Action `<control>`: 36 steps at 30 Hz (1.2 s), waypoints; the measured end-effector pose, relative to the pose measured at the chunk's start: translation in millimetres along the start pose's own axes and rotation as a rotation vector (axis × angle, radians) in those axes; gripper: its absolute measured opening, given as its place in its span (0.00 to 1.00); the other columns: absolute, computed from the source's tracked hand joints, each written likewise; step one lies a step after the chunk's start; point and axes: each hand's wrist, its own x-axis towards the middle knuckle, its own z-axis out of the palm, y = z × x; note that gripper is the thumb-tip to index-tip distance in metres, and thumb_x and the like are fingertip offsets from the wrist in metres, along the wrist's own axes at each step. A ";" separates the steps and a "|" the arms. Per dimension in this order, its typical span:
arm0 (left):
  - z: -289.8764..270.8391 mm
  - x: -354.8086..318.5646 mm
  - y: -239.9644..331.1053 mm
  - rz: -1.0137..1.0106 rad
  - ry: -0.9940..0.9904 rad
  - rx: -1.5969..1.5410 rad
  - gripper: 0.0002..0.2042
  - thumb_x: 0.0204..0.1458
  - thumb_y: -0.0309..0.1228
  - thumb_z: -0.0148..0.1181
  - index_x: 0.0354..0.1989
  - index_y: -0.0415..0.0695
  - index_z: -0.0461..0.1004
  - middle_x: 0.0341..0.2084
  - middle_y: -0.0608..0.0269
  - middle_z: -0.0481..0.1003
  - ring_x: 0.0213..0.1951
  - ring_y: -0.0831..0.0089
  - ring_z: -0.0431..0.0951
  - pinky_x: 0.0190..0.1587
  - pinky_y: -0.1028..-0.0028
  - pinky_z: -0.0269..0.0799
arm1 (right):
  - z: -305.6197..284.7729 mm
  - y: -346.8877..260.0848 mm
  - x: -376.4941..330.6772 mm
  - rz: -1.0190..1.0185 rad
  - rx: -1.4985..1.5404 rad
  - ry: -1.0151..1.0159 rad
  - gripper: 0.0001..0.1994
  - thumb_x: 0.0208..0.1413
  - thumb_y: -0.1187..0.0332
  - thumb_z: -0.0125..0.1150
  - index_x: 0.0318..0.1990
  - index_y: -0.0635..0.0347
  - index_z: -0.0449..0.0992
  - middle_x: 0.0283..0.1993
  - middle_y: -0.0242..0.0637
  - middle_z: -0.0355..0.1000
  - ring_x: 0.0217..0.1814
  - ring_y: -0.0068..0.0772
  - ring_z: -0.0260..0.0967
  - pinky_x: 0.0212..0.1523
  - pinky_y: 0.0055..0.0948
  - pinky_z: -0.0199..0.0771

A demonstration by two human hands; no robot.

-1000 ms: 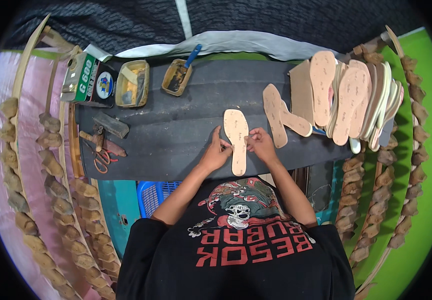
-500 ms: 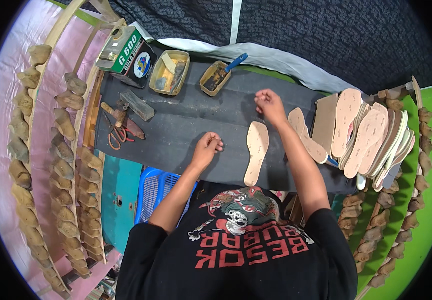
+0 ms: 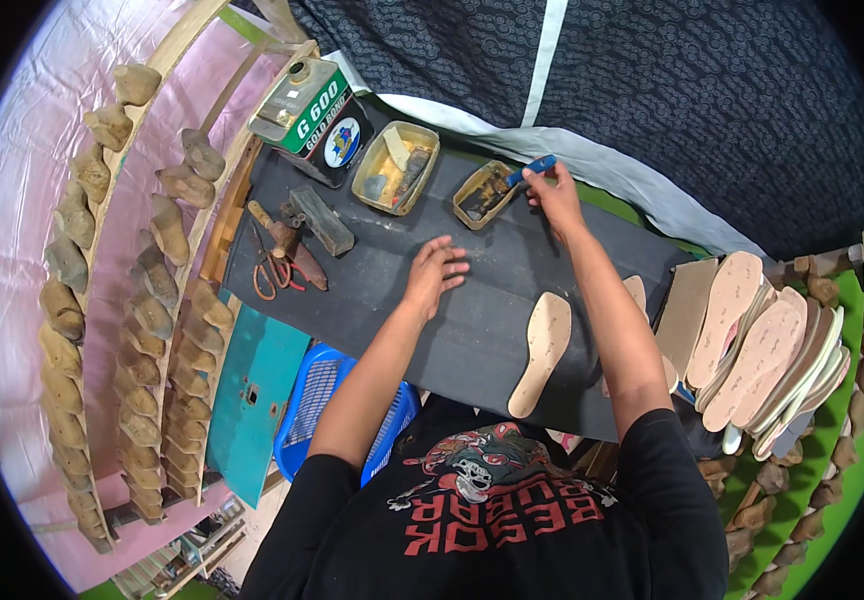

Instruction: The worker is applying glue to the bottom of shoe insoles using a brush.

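Note:
My right hand (image 3: 555,203) has its thumb and fingers on the blue handle of a brush (image 3: 534,170), whose other end rests in a small tub (image 3: 469,209) of dark residue. Over the middle of the dark table, my left hand (image 3: 436,276) is open, its fingers spread and holding nothing. A tan insole (image 3: 542,352) lies flat between my forearms, near the table's front edge. Beside my right forearm is another insole (image 3: 636,292), partly hidden by the arm.
Stacked insoles (image 3: 752,340) crowd the table's right end. Toward the back left stand a metal can (image 3: 317,125) and a yellowish tub (image 3: 399,166). Scissors (image 3: 268,272), a hammer (image 3: 274,232) and a grey block (image 3: 322,220) lie at left. A blue basket (image 3: 302,425) sits below the edge.
My right hand has moved toward the back, onto the brush handle. The left hand has moved forward and its fingers have spread. The head view has shifted.

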 end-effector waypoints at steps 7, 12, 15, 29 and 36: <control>22.1 36.1 19.2 0.022 -0.057 0.050 0.33 0.64 0.34 0.49 0.77 0.51 0.44 0.57 0.54 0.71 0.50 0.64 0.79 0.48 0.66 0.76 | 11.1 2.7 27.5 -0.092 -0.280 -0.057 0.11 0.60 0.63 0.67 0.43 0.59 0.78 0.33 0.36 0.77 0.34 0.25 0.74 0.36 0.32 0.75; 25.7 29.5 -4.0 -0.002 0.054 -0.099 0.22 0.64 0.34 0.52 0.65 0.43 0.61 0.50 0.57 0.72 0.49 0.66 0.78 0.48 0.66 0.76 | 11.2 14.2 29.8 -0.197 -0.359 0.001 0.12 0.55 0.63 0.70 0.41 0.61 0.79 0.35 0.39 0.80 0.36 0.34 0.76 0.45 0.36 0.75; 30.5 16.9 -37.0 -0.035 0.001 -0.012 0.15 0.65 0.33 0.53 0.56 0.41 0.68 0.47 0.60 0.74 0.48 0.68 0.78 0.47 0.68 0.76 | 6.8 15.7 18.5 -0.135 -0.371 0.058 0.13 0.54 0.65 0.72 0.42 0.63 0.79 0.33 0.36 0.78 0.34 0.29 0.74 0.40 0.33 0.75; 55.0 -46.6 -67.3 -0.128 -0.372 0.443 0.23 0.65 0.35 0.53 0.67 0.41 0.64 0.54 0.60 0.74 0.50 0.71 0.77 0.51 0.68 0.74 | -95.1 65.2 -165.1 0.210 -0.822 -0.225 0.21 0.47 0.60 0.77 0.43 0.65 0.77 0.35 0.38 0.73 0.38 0.34 0.72 0.41 0.34 0.73; 56.9 -65.4 -98.0 -0.171 -0.472 0.409 0.30 0.71 0.53 0.35 0.69 0.41 0.60 0.57 0.55 0.73 0.51 0.68 0.77 0.53 0.66 0.74 | -77.5 63.5 -192.0 0.277 0.030 -0.061 0.11 0.63 0.72 0.64 0.50 0.66 0.74 0.42 0.38 0.79 0.41 0.23 0.76 0.42 0.26 0.76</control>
